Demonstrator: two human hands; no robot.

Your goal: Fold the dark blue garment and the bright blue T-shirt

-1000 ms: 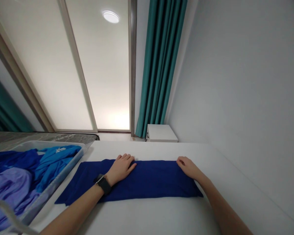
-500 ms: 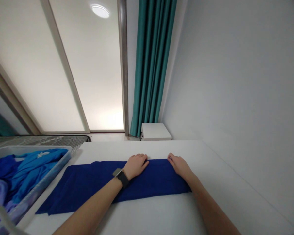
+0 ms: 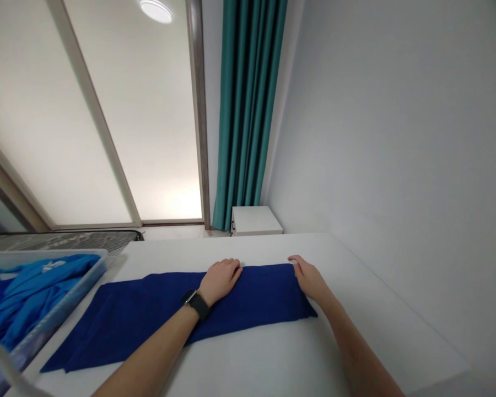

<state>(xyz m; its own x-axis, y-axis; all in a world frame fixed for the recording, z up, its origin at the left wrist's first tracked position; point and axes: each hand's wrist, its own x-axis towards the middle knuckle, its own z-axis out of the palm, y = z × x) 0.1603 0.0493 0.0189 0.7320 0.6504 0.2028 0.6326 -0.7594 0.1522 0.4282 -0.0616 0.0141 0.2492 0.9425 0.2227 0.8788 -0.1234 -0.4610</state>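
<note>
A dark blue cloth (image 3: 256, 298), folded into a long strip, lies flat across the white table (image 3: 240, 358). My left hand (image 3: 220, 280) rests on top of its upper middle part, fingers near the far edge and wrist wearing a black watch. At the cloth's far right corner is my right hand (image 3: 308, 275). Its fingers are apart, with the index finger stretched out beyond the edge and the thumb touching the corner.
At the left stands a pale plastic bin (image 3: 66, 309) holding blue clothes (image 3: 37, 289). A small white cabinet (image 3: 256, 220) stands beyond the table, below a green curtain (image 3: 246, 110). A wall (image 3: 397, 138) rises on the right. A pale curved bar (image 3: 4, 361) shows at lower left.
The view has shifted slightly right. My right hand has moved outward to the cloth's right end and its fingers have opened. My left hand still rests on the cloth.
</note>
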